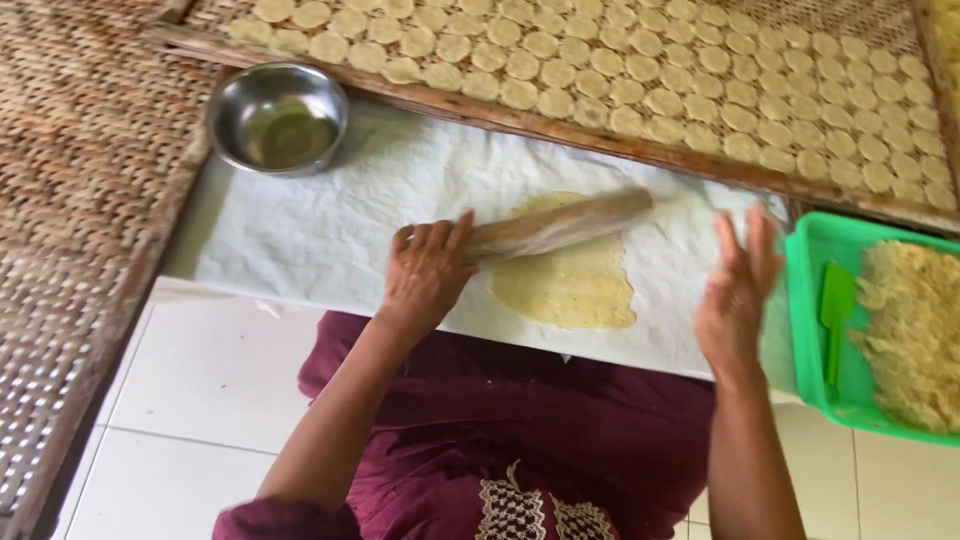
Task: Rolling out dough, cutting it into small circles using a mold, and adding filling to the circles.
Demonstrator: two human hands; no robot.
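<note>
The left hand (428,268) lies flat with its fingers spread on the near end of a wooden rolling pin (560,226), which sits slantwise across a thin, pale yellow sheet of dough (575,285) on a white cloth (330,225). The right hand (738,290) hangs open and a little blurred off the pin's far end, fingers together and straight, holding nothing. To my eye the rolling would go best with both palms on the pin and even pressure, so the sheet stays the same thickness to its ragged edges and does not tear. Just right of the right hand stands a green plastic tub (812,262), with a heap of crumbly pale dough (915,330) and a green scraper (836,315) leaning inside it. At the cloth's far left corner a steel bowl (278,115) holds what looks like a shallow pool of oil. Beyond the cloth, a woven tray (560,135) in a wooden frame carries close rows of small round dough discs (640,70).
</note>
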